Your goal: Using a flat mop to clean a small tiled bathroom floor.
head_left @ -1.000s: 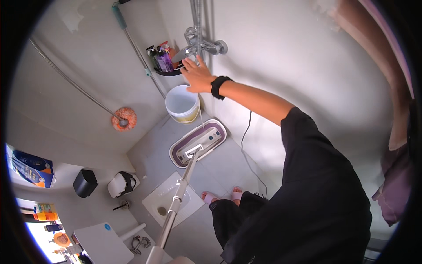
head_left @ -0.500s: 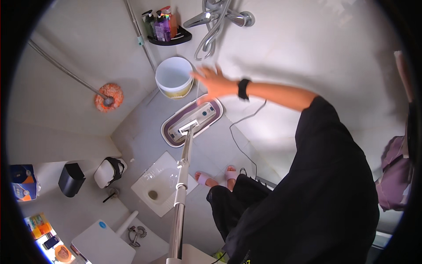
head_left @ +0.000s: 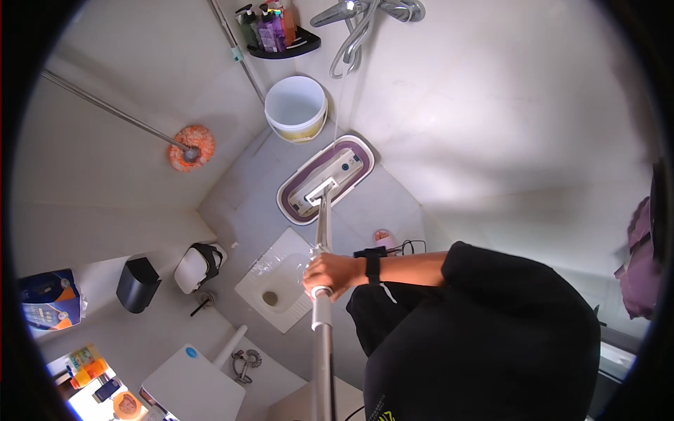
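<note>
My right hand (head_left: 331,274) is wrapped around the mop pole (head_left: 321,231). The mop head (head_left: 324,182) sits in the purple-rimmed tub (head_left: 354,144); I can't see my left hand.

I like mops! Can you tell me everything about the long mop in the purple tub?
The mop has a long, shiny metal pole and a flat white head. The head lies inside an oblong purple and white tub on the grey floor. The pole leans up from it, and one hand, with a black wristband, grips it partway up.
</note>
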`<act>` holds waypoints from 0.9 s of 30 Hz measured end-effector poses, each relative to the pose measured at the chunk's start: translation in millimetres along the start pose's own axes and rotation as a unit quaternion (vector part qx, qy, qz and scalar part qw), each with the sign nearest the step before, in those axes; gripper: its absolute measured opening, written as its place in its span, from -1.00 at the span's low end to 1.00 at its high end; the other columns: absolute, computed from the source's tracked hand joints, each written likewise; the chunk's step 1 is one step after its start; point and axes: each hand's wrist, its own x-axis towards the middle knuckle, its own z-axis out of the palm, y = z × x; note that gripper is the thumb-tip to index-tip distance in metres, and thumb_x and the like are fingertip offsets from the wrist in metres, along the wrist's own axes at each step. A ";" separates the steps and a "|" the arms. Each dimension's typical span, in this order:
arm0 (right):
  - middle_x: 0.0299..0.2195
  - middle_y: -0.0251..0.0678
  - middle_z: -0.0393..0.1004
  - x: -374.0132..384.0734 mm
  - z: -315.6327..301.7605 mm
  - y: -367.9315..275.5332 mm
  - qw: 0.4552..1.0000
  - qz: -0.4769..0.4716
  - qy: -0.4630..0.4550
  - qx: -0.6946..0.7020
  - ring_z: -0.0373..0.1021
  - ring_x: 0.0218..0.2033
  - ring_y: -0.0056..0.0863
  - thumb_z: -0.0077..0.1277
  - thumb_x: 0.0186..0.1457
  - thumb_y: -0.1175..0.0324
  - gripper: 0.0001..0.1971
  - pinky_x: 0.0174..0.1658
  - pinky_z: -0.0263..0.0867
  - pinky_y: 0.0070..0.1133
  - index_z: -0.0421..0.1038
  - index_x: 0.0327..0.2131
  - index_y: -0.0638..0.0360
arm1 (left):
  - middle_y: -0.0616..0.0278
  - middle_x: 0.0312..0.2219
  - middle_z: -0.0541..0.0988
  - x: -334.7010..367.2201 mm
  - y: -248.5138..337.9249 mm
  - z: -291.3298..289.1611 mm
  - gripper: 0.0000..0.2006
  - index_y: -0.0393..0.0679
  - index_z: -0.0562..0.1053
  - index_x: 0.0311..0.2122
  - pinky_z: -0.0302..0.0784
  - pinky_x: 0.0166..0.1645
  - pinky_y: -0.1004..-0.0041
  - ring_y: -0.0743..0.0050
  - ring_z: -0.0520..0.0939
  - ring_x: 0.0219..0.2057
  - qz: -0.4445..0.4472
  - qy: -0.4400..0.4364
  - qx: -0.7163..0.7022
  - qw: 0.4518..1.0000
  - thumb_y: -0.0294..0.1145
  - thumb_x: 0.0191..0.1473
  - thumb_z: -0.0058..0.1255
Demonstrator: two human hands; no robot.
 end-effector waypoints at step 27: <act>-0.71 -0.37 0.28 -50.9 -4.1 11.7 0.993 0.059 0.015 0.105 0.29 -0.61 -0.34 0.04 -0.51 0.49 -0.79 -0.52 0.20 -0.49 0.22 -0.66 0.12 | 0.37 -0.89 0.28 -44.9 -39.4 74.2 -0.79 -0.14 0.23 -0.73 0.25 -0.75 0.64 0.64 0.29 -0.88 0.086 0.252 0.100 0.959 -0.41 -0.23 -0.01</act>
